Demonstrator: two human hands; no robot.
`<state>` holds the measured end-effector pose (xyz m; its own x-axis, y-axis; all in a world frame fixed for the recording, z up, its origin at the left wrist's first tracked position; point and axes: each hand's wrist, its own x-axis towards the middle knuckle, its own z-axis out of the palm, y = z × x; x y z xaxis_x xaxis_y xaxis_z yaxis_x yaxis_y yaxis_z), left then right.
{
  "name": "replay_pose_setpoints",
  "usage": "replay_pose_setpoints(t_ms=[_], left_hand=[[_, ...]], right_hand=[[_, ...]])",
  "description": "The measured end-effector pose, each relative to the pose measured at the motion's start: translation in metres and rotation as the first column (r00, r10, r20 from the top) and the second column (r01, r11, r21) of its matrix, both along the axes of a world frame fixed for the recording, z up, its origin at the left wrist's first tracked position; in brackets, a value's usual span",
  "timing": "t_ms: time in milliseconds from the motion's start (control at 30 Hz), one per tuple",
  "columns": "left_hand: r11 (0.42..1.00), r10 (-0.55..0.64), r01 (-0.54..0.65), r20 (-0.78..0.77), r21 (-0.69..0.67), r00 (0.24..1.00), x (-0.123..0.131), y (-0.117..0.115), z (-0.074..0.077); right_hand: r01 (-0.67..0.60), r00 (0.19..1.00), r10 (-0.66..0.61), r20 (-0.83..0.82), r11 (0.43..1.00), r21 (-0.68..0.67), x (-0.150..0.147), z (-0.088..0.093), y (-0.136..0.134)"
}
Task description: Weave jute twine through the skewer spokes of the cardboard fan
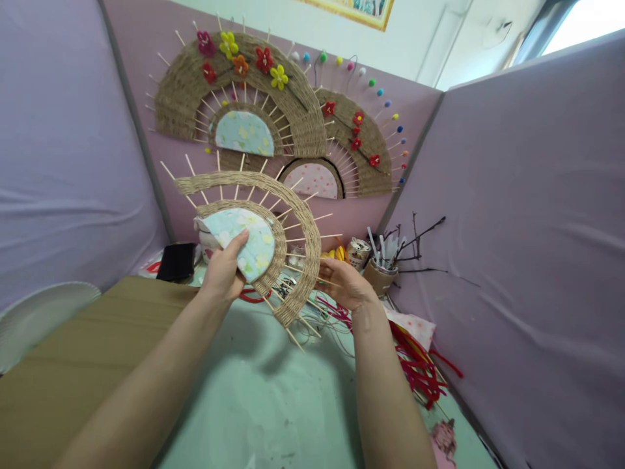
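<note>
A half-round woven fan [307,231] is held up in front of me, tilted down to the right. Twine bands run across its pale wooden sticks, and a blue floral cloth [258,251] covers its middle. My left hand [224,270] grips the cloth part, thumb across the front and fingers behind. At the fan's right outer edge, my right hand [346,283] has its fingers around the rim and stick ends; some fingertips are hidden behind the weave.
Two finished-looking woven fans with flowers, a larger one [173,107] and a smaller one [378,133], stand against the back partition. A pot [381,277] holds twigs and glue sticks. Red pipe cleaners [422,378] lie at right, brown cardboard [97,365] and a white plate [46,316] at left.
</note>
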<state>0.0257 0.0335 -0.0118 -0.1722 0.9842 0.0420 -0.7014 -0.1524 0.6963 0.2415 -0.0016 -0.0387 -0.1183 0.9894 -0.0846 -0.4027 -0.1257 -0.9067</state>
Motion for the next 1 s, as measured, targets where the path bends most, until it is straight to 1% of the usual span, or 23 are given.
replay_pose_setpoints(t_ms=[67, 167, 433, 533, 667, 767, 867, 1000], left_hand=[[1.0, -0.024, 0.024, -0.006, -0.009, 1.0, 0.004, -0.002, -0.002], [1.0, -0.02, 0.02, 0.017, -0.02, 1.0, 0.008, -0.004, -0.003], [1.0, 0.0, 0.0, 0.051, -0.009, 0.999, 0.004, -0.002, 0.002], [1.0, 0.024, -0.024, 0.053, 0.0, 0.998, 0.002, 0.0, 0.002], [0.992, 0.119, -0.121, 0.072, 0.027, 0.99, -0.003, 0.004, 0.002], [0.984, 0.165, -0.17, 0.087, 0.052, 0.982, -0.003, 0.005, 0.001], [0.98, 0.174, -0.181, 0.089, 0.083, 0.981, 0.0, 0.004, 0.0], [0.983, 0.156, -0.162, 0.071, 0.09, 0.985, 0.004, 0.002, 0.0]], right_hand=[[0.026, 1.0, -0.026, -0.011, 1.0, 0.015, -0.004, 0.0, 0.0], [0.078, 0.997, -0.078, -0.007, 0.996, 0.032, -0.007, -0.001, 0.001], [0.186, 0.982, -0.188, 0.026, 0.98, 0.075, 0.001, -0.006, 0.007], [0.168, 0.986, -0.168, 0.014, 0.985, 0.049, 0.003, -0.003, 0.006], [0.159, 0.987, -0.159, 0.006, 0.987, -0.027, 0.004, 0.002, 0.004], [0.136, 0.99, -0.135, 0.032, 0.991, -0.022, -0.001, 0.0, 0.005], [0.12, 0.991, -0.119, 0.056, 0.993, -0.012, -0.008, -0.003, 0.007], [0.133, 0.989, -0.133, 0.067, 0.991, 0.007, -0.014, -0.003, 0.006]])
